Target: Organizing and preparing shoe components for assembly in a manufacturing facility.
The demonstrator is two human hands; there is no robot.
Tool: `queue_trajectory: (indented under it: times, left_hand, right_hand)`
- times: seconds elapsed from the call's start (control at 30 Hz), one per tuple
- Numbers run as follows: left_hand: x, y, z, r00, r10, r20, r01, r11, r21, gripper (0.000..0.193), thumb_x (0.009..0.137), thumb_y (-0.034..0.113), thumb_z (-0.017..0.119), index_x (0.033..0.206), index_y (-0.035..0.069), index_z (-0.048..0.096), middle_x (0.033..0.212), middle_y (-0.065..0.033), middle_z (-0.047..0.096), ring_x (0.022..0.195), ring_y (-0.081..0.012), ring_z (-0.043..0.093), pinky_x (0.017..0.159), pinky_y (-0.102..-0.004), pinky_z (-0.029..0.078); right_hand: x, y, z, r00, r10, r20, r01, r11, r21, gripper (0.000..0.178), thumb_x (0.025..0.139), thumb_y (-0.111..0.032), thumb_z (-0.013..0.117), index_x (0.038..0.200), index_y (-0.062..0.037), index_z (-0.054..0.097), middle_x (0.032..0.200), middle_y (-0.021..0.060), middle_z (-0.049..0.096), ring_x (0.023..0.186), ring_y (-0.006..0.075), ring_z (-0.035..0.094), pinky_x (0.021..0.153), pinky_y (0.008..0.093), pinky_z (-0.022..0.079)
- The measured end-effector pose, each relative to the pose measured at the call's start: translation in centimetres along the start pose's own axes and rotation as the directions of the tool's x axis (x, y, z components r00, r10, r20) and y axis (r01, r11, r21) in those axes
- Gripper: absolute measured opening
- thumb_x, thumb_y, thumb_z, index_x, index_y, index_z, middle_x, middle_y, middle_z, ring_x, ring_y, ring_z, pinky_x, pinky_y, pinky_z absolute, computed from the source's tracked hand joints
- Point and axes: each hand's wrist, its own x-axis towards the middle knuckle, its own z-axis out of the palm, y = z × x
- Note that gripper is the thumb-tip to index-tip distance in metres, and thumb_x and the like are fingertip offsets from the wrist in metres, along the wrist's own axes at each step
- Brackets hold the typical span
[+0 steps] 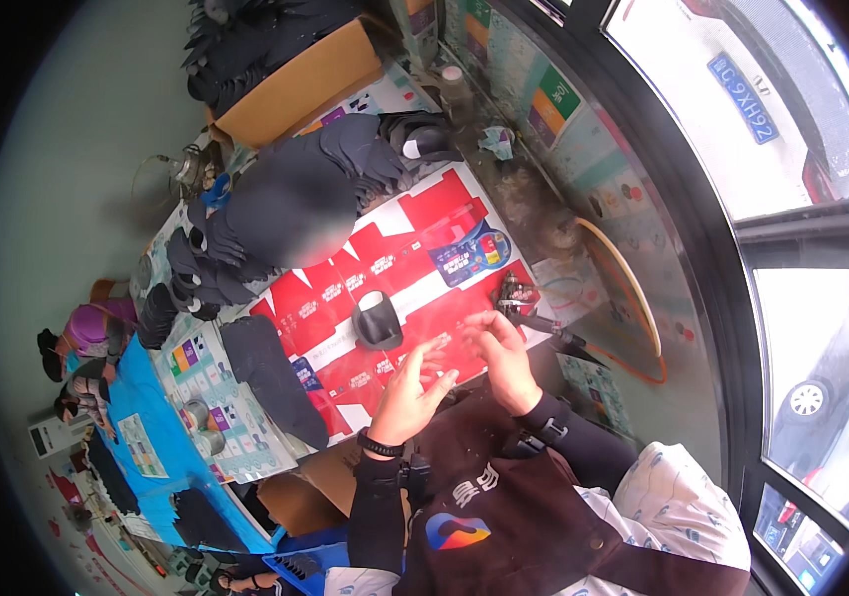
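My left hand (410,395), with a dark band at the wrist, is raised over the near edge of the table, fingers spread and nothing in them. Close on its right, my right hand (502,360) is also raised, its fingers loosely bent and apart, holding nothing. Just beyond my left hand, a small black curved piece (378,326) with a white oval patch lies on red and white printed sheeting (414,256). A metal spray gun (516,296) with a dark hose or handle rests right of the hands, nearest my right hand.
Stacked dark fabric-like pieces (290,194) cover the table's far left. Behind them stands a cardboard box (300,84) with more. A dark flat piece (273,377) lies at the left edge. A round hoop (633,293) leans by the windows. Another person (86,382) is at a blue-covered table.
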Motion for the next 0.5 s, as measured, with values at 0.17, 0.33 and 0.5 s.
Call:
queue_trajectory:
  times: [0.17,0.33,0.5]
  left_hand:
    - [-3.4,-7.1,1.9,0.94,0.02,0.34,0.2,0.775,-0.6,0.061,0.117,0.043,0.03,0.155,-0.002,0.039,0.16,-0.0168,0.044,0.148,-0.0265,0.044,0.12,-0.0429,0.038]
    - [-5.4,-8.8,5.3,0.782,0.331,0.529,0.22,0.647,-0.73,0.084,0.109,0.066,0.019,0.155,-0.001,0.039,0.141,-0.0199,0.062,0.133,-0.0303,0.059,0.116,-0.0452,0.041]
    - [-6.0,-9.5,5.1,0.906,0.21,0.366,0.157,0.637,-0.754,0.063,0.115,0.048,0.038,0.151,-0.004,0.042,0.134,-0.0191,0.066,0.122,-0.0222,0.067,0.109,-0.0362,0.047]
  right_hand:
    - [-0.5,-0.7,6.3,0.956,-0.236,0.171,0.218,0.969,0.116,0.011,0.101,-0.005,0.061,0.111,-0.0042,0.065,0.101,-0.0003,0.067,0.09,0.0076,0.061,0.08,0.0251,0.05]
    - [12.0,-2.3,9.1,0.742,-0.604,0.29,0.632,0.487,-0.603,0.032,0.086,-0.012,0.075,0.114,-0.0002,0.064,0.104,0.0146,0.069,0.098,0.0292,0.069,0.09,0.0407,0.056]
    - [25.3,-3.3,7.2,0.72,-0.666,0.194,0.315,0.065,-0.947,0.05,0.078,-0.007,0.073,0.127,-0.0062,0.062,0.129,0.0208,0.061,0.119,0.0453,0.058,0.098,0.0521,0.053]
